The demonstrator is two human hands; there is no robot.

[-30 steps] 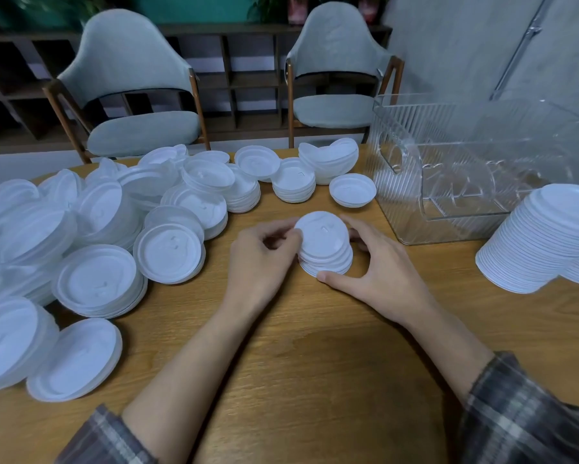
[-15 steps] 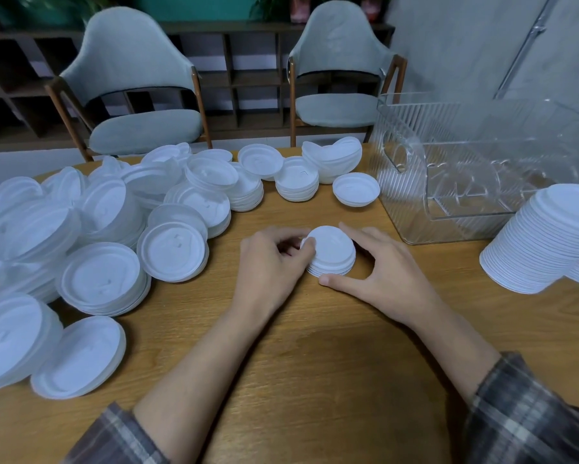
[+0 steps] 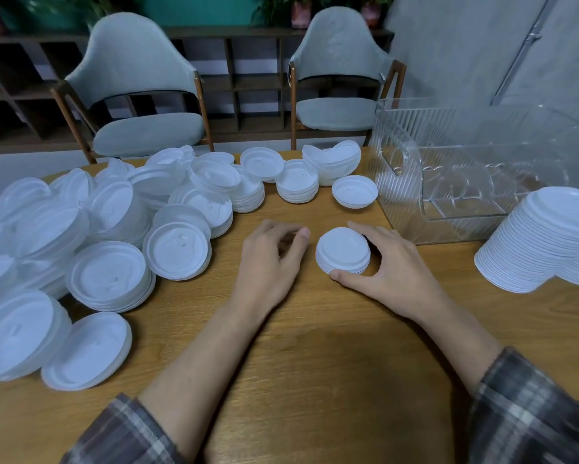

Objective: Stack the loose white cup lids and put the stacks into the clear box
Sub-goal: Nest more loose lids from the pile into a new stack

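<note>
The right grip curls round a short stack of lids on the bench — thumb in front, fingers behind. The left grip rests just beside it, loosely curled, holding nothing. The clear box stands near, behind-right. Loose lids crowd the bench's left; a tall stack sits at far right.

Right hand around lid stack
</note>
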